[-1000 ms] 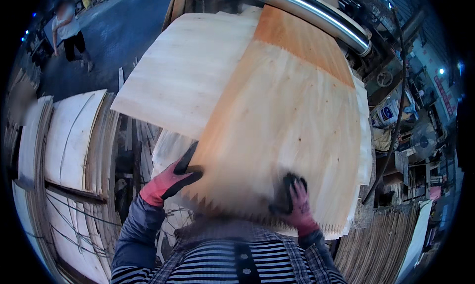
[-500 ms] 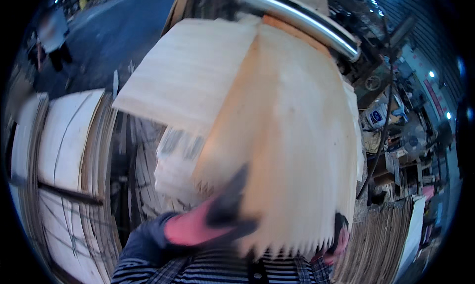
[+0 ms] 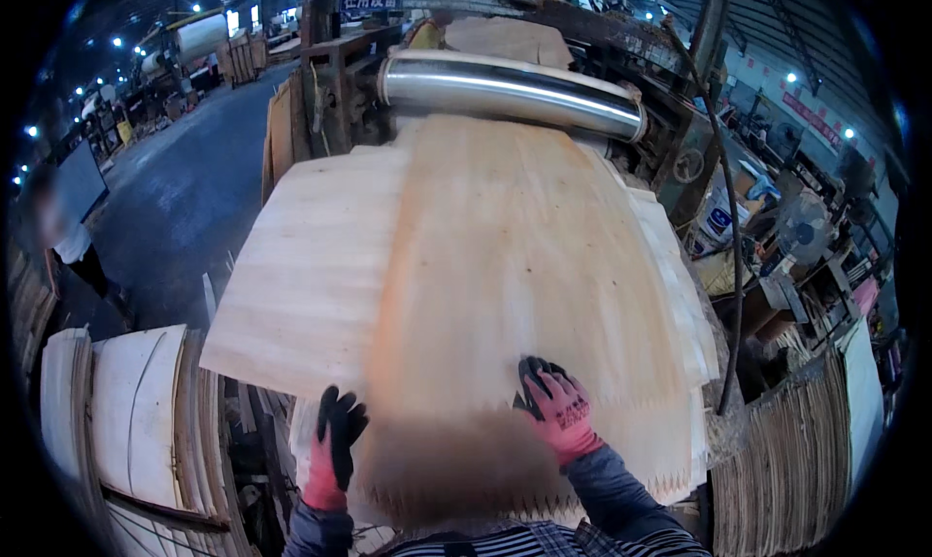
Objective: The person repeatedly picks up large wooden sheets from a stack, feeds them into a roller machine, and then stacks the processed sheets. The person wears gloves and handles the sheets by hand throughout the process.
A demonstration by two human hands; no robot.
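Note:
A wide sheet of pale wood veneer point(image 3: 524, 266) lies in front of me, with an orange-brown band along its left side and a jagged near edge. Another, whiter veneer sheet point(image 3: 301, 266) sticks out from its left. My right hand point(image 3: 558, 407), in a pink glove with black fingers, rests on the wide sheet with its fingers extended and nothing gripped. Beside the near left corner is my left hand point(image 3: 335, 445), gloved alike, its fingers apart and holding nothing. The sheets' far edges reach toward a shiny metal roller point(image 3: 515, 93).
The roller sits in a heavy machine frame point(image 3: 335, 91). Stacked sheets point(image 3: 141, 411) stand at left, and another stack point(image 3: 777, 470) stands at right. A dark cable point(image 3: 733, 295) hangs along the right side. A person point(image 3: 73, 237) is on the floor at far left.
The wide veneer sheet's near edge has dropped away from my body onto the pile. My right hand has moved from its right edge onto its surface; my left hand has moved left. The view has tilted up.

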